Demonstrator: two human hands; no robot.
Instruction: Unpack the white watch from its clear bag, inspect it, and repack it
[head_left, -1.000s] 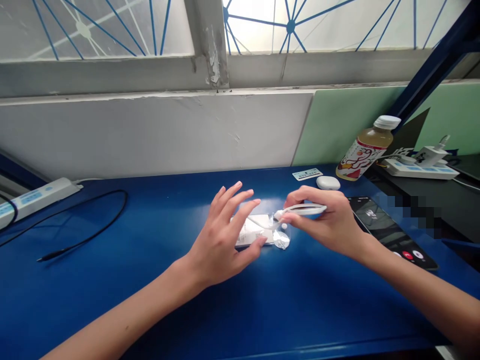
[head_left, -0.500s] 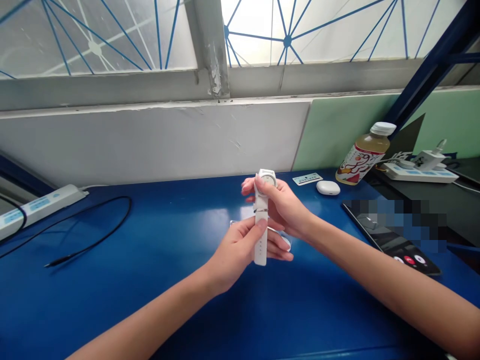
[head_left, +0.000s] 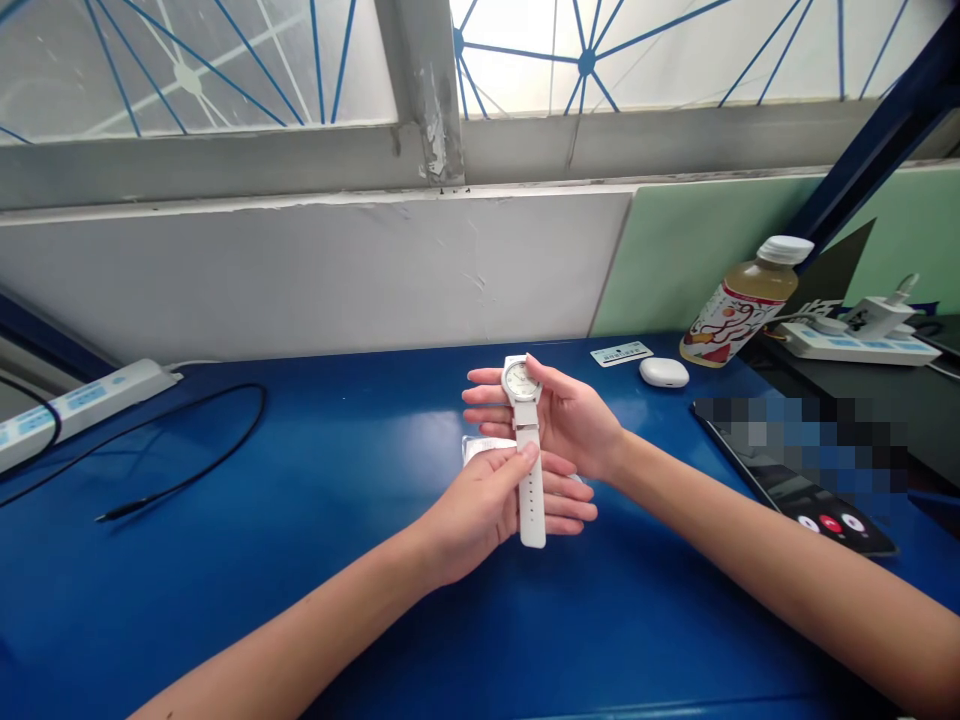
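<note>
A white wristwatch [head_left: 523,382] with a round dial and a punched strap is between my two hands, dial facing up. My right hand [head_left: 577,420] holds the dial end, its fingers stretched out beneath the case and its thumb against the dial's right edge. Lower down, my left hand [head_left: 484,500] pinches the strap, thumb on top and fingers spread underneath. The strap's free end hangs below the left thumb. Behind my hands, a clear packet with something white [head_left: 480,447] lies on the blue table [head_left: 360,620], mostly hidden.
A black cable [head_left: 202,462] and a white power strip [head_left: 90,405] lie at left. At right are a small card [head_left: 621,354], a white earbud case [head_left: 664,373], a drink bottle [head_left: 739,315], a phone [head_left: 795,500] and another power strip [head_left: 862,343]. A wall [head_left: 300,280] closes off the back.
The watch dial has tilted to face up towards me and sits slightly lower. My right fingers have straightened out beneath it, and its thumb has shifted to the dial's edge.
</note>
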